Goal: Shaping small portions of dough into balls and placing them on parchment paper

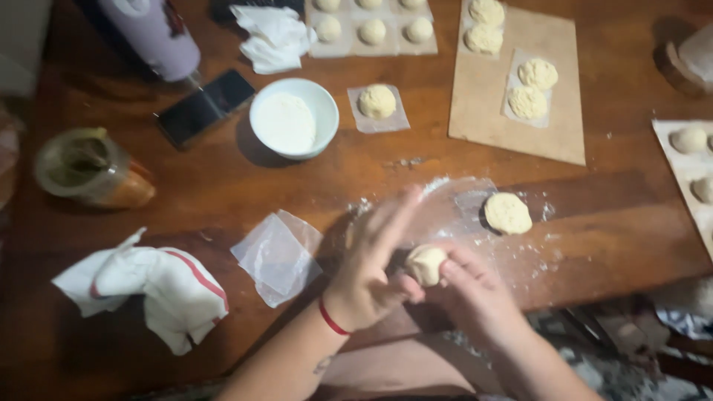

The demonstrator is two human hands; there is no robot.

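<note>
Right at the near edge, both hands meet over a dough ball (425,264). Left hand (371,275) cups it from nine o'clock, fingers half spread and curled against its side; right hand (475,293) presses in from four o'clock, fingertips closed on the dough. So the ball sits between the two palms, just above the table (223,193), not resting on it as far as I can tell.

That dough looks soft and light, a bit tacky I'd judge, easy to dent, so best held broadly by the sides with gentle palms, not pinched.

Just past it at one o'clock, a flattened dough disc (508,213) lies on a floured patch (453,204). At nine o'clock, a plastic sheet (276,256), and further that way a crumpled cloth (160,286) with a red stripe.

Further out at eleven o'clock, a white bowl (294,119) of flour, a dark phone (206,107) beside it, a jar (89,169) well to the left. At twelve, one dough piece on a square sheet (378,102); at one to two o'clock a brown board (520,89) carrying more pieces.

Far edge: a tray of small balls (371,30), crumpled paper (273,36), a pale bottle (152,33). Dark wooden top, dim warm light.
</note>
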